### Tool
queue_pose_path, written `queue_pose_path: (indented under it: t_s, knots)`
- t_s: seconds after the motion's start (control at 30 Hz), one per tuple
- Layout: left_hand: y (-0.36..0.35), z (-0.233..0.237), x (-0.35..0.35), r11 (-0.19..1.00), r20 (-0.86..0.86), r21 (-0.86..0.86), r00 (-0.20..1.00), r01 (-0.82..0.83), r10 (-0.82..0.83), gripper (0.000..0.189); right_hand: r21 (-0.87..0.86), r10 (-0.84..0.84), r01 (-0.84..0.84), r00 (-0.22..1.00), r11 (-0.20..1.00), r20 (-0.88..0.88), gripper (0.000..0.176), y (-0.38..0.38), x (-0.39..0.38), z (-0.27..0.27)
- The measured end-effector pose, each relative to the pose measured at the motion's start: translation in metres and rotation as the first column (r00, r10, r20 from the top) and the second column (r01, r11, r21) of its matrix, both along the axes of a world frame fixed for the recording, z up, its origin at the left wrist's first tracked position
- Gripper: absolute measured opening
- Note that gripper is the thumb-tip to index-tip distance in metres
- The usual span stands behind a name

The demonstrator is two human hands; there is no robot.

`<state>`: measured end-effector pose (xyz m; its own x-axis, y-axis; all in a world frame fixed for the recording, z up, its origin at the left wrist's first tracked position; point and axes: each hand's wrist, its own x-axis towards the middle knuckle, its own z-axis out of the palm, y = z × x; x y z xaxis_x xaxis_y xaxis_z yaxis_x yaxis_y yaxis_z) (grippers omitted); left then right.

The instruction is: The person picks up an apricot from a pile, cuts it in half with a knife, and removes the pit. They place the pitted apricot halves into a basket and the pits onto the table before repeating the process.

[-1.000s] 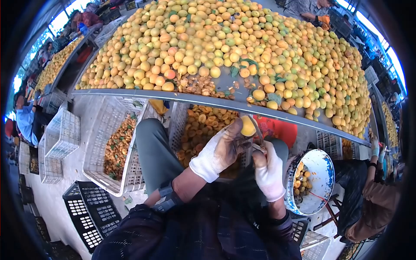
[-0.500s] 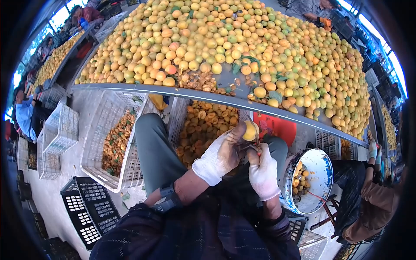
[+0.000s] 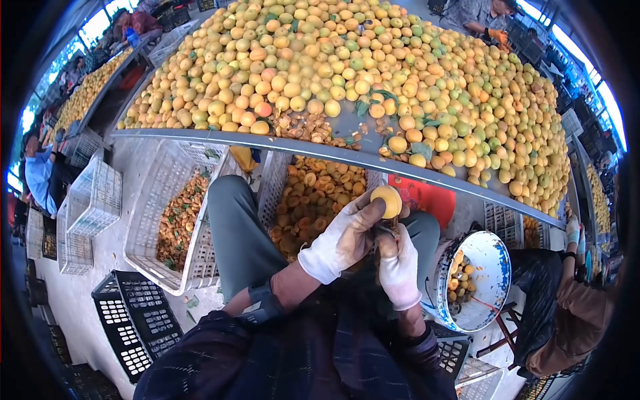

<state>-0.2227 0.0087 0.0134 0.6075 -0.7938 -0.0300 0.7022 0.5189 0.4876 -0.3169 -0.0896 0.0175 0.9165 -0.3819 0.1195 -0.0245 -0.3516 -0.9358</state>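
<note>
My left hand (image 3: 343,240), in a white glove with stained fingertips, is closed round a yellow apricot (image 3: 386,201) at its thumb and fingers. A seam or cut line runs along the apricot's edge. Just below and to the right, my gloved right hand (image 3: 400,270) is closed, its fingertips close to the left hand. Whatever it grips is mostly hidden; only something slim and dark shows by the fingertips. Below the hands, between my knees, stands a crate (image 3: 267,190) of opened apricot halves (image 3: 310,197).
A metal-edged table (image 3: 267,141) bears a large heap of apricots (image 3: 333,53). Left stands a crate (image 3: 150,207) of scraps and a black crate (image 3: 140,320). A red container (image 3: 437,203) and a paint-marked bucket (image 3: 490,293) of fruit are right. A co-worker (image 3: 577,320) sits beside it.
The apricot has turned and shows a rounder face. My right hand has shifted slightly left and down, away from the apricot.
</note>
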Motion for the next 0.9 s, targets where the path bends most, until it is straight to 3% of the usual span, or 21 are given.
queue_pose_path:
  t_s: [0.1,0.17,0.23,0.27,0.33,0.37,0.43,0.47,0.5,0.57,0.63,0.7,0.77,0.8,0.83,0.87,0.9]
  knots:
    - [0.007,0.008,0.007,0.994,0.141,-0.048,0.986,0.094,-0.087,0.054,-0.059,0.04,-0.041,0.999,0.997,-0.016,0.036,-0.005,-0.004,0.012]
    - [0.015,0.016,0.013,0.999,0.197,0.008,0.98,0.041,-0.042,0.047,-0.114,0.089,-0.096,0.994,0.989,-0.058,0.037,-0.016,-0.007,0.018]
    - [0.023,0.019,0.025,0.938,0.668,0.342,0.717,-0.058,-0.199,0.044,-0.166,0.135,-0.15,0.986,0.975,-0.1,0.038,-0.023,-0.009,0.017]
    - [0.023,0.023,0.024,0.919,0.688,0.384,0.691,-0.087,-0.222,0.04,-0.088,0.145,-0.156,0.982,0.984,-0.118,0.038,-0.025,-0.01,0.011]
    - [0.02,0.021,0.02,0.917,0.64,0.391,0.738,-0.073,-0.214,0.042,0.111,0.153,-0.142,0.983,0.984,-0.1,0.043,-0.024,-0.01,-0.006]
    - [0.017,0.019,0.016,0.916,0.59,0.395,0.782,-0.062,-0.202,0.044,0.105,0.156,-0.146,0.983,0.984,-0.098,0.043,-0.021,-0.013,-0.008]
    - [0.004,0.005,-0.004,0.989,0.169,0.147,0.984,0.025,-0.05,0.051,0.41,0.092,-0.056,0.994,0.91,-0.067,0.047,-0.007,-0.012,-0.005]
    - [-0.003,-0.009,-0.009,0.998,0.002,0.01,0.998,0.064,-0.064,0.056,0.439,0.082,-0.072,0.997,0.895,-0.003,0.05,-0.002,-0.01,-0.005]
    - [-0.002,-0.003,-0.008,0.998,0.005,0.008,0.998,0.065,-0.065,0.056,0.438,0.081,-0.073,0.997,0.896,-0.001,0.05,-0.004,-0.009,-0.005]
    - [0.003,0.012,-0.004,0.994,0.083,0.058,0.992,0.092,-0.097,0.042,0.255,0.08,-0.081,0.997,0.963,0.013,0.051,-0.011,-0.012,-0.006]
    - [0.011,0.018,0.016,0.959,0.384,0.26,0.899,0.113,-0.21,0.036,0.315,0.142,-0.114,0.988,0.942,-0.067,0.05,-0.025,-0.016,-0.003]
    - [0.014,0.021,0.032,0.891,0.669,0.454,0.654,0.017,-0.353,0.035,-0.095,0.165,-0.166,0.986,0.981,-0.028,0.048,-0.037,-0.013,-0.022]
    - [0.013,0.013,0.027,0.897,0.68,0.442,0.649,0.007,-0.34,0.035,-0.075,0.174,-0.171,0.984,0.982,0.03,0.042,-0.036,-0.012,-0.024]
    - [0.008,0.007,0.017,0.931,0.579,0.365,0.784,-0.003,-0.224,0.036,0.22,0.142,-0.129,0.989,0.967,-0.044,0.039,-0.029,-0.013,-0.013]
    - [0.002,0.003,0.006,0.958,0.448,0.287,0.887,-0.027,-0.109,0.037,0.491,0.132,-0.055,0.983,0.87,-0.124,0.036,-0.024,-0.012,-0.007]
    - [-0.004,-0.001,-0.007,0.99,0.215,0.144,0.976,-0.003,-0.028,0.037,0.49,0.131,-0.055,0.984,0.87,-0.123,0.036,-0.021,-0.012,-0.007]
    - [-0.006,-0.002,-0.012,0.99,0.215,0.142,0.976,-0.004,-0.027,0.037,0.507,0.115,-0.044,0.987,0.861,-0.109,0.034,-0.017,-0.013,-0.008]
